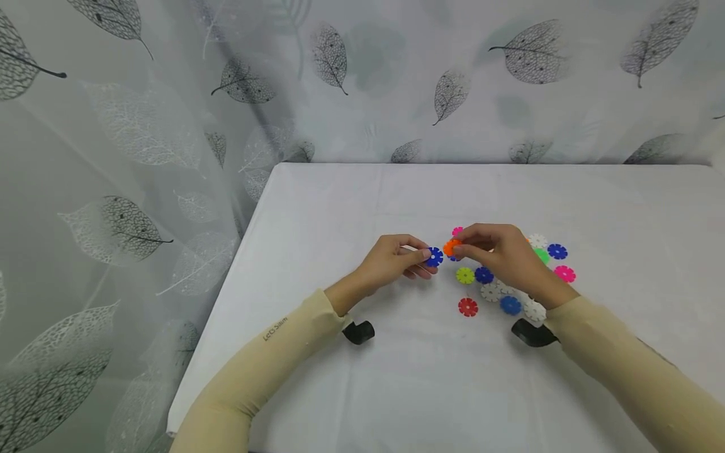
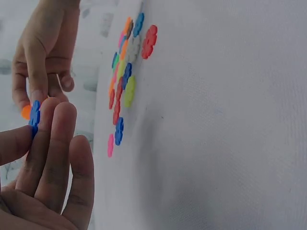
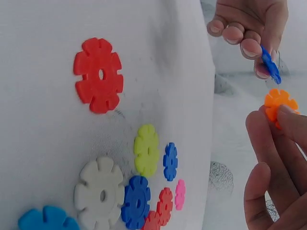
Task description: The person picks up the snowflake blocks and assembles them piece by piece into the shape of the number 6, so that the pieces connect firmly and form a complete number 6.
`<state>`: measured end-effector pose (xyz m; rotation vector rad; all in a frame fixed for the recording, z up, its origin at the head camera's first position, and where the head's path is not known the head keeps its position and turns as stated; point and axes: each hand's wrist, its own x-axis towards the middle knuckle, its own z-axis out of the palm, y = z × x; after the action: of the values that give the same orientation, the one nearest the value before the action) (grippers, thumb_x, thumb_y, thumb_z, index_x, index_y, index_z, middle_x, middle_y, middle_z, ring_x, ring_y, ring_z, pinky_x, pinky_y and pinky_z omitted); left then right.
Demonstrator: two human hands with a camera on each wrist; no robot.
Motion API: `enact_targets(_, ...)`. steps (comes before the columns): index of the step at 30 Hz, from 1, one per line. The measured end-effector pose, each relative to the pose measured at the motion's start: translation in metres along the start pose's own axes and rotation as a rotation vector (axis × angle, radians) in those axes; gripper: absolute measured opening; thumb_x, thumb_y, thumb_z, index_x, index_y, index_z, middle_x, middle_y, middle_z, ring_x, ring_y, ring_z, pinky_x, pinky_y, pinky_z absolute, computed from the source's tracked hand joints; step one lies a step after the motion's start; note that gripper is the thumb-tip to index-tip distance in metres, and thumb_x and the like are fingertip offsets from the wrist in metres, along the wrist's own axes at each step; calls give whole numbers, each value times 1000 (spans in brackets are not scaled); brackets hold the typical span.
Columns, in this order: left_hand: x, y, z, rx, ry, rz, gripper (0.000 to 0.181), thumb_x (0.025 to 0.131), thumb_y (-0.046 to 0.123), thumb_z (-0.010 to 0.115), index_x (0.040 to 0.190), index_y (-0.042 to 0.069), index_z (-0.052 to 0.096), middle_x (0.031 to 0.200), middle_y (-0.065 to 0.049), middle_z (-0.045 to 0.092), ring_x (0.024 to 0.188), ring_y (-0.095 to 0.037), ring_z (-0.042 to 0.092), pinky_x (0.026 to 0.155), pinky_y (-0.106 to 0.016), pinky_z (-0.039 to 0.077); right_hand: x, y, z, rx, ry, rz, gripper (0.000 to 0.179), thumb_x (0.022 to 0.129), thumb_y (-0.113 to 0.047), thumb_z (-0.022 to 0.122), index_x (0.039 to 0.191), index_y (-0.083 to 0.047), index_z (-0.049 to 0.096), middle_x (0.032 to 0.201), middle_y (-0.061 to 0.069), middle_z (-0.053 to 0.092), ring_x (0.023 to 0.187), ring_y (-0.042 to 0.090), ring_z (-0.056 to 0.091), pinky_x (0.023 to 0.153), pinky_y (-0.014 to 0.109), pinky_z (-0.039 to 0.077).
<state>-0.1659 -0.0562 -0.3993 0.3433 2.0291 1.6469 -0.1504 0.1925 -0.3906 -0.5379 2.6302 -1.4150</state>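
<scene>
Between thumb and fingers, my left hand [image 1: 393,257] pinches a dark blue notched plastic disc [image 1: 434,257], a flower-shaped building piece. Just to its right my right hand [image 1: 498,251] pinches an orange notched disc [image 1: 451,247] of the same kind. Both discs are held up above the table, and a small gap separates them in the right wrist view, where the blue disc [image 3: 271,65] is seen tilted and the orange disc [image 3: 279,104] more face-on. In the left wrist view, the blue disc [image 2: 34,115] stands edge-on and partly covers the orange one [image 2: 26,112].
Loose notched discs lie on the white table [image 1: 317,220] under and around my right hand, among them a red one [image 1: 467,307], a yellow-green one [image 1: 465,275], a pink one [image 1: 564,274] and several white ones. A leaf-patterned curtain [image 1: 362,82] hangs behind the table.
</scene>
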Motion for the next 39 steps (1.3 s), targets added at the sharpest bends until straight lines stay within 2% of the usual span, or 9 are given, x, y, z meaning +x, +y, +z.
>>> enact_targets(9,-1,5,3,-101,-43,-15,25,101,19,64,118,0,64,93,-12,77,88,-23,75,88,-43,57,1,-1,0,37,52,-50,19,98,-17,70,115,-8,73,102,2,74,94,15,72,82,18,53)
enact_targets(16,-2,7,3,-135,-30,-1,26,101,20,64,118,-1,65,94,-13,77,88,-24,75,85,-39,58,0,-4,2,52,77,-60,19,96,-11,72,115,-9,75,103,3,74,94,18,71,81,17,54)
enact_targets(20,-3,6,5,-140,11,14,24,101,18,64,117,0,67,92,-12,77,86,-24,76,83,-39,59,0,-4,5,32,99,-106,19,95,-10,72,114,-10,76,103,2,74,91,16,69,79,19,54)
enact_targets(25,-6,7,8,-115,88,76,24,100,17,66,116,0,70,91,-11,77,83,-23,76,82,-37,59,-1,-5,9,-24,142,-172,20,94,-8,72,113,-11,76,104,1,74,90,16,65,76,21,54)
enact_targets(28,-8,7,10,-118,122,104,24,99,16,67,115,-1,71,92,-12,76,82,-23,76,83,-38,59,-1,-6,11,-66,171,-241,23,92,-3,73,114,-10,76,104,1,75,89,15,62,74,18,52)
enact_targets(33,-11,12,14,-164,176,110,22,97,13,69,112,-2,73,90,-13,76,80,-25,76,82,-38,59,-1,-11,14,-124,217,-358,30,86,4,78,112,-10,77,100,1,75,84,12,64,73,13,50)
enact_targets(36,-12,15,16,-179,182,121,21,97,13,69,111,-2,74,88,-12,76,79,-24,76,82,-38,59,-1,-14,13,-120,240,-385,32,83,6,79,111,-9,77,98,1,76,82,11,63,71,13,49)
enact_targets(39,-11,16,15,-160,167,138,22,98,13,68,112,-3,73,90,-12,77,80,-22,76,81,-38,59,-1,-14,12,-104,244,-373,32,83,7,79,111,-8,77,99,0,76,83,10,63,71,15,48)
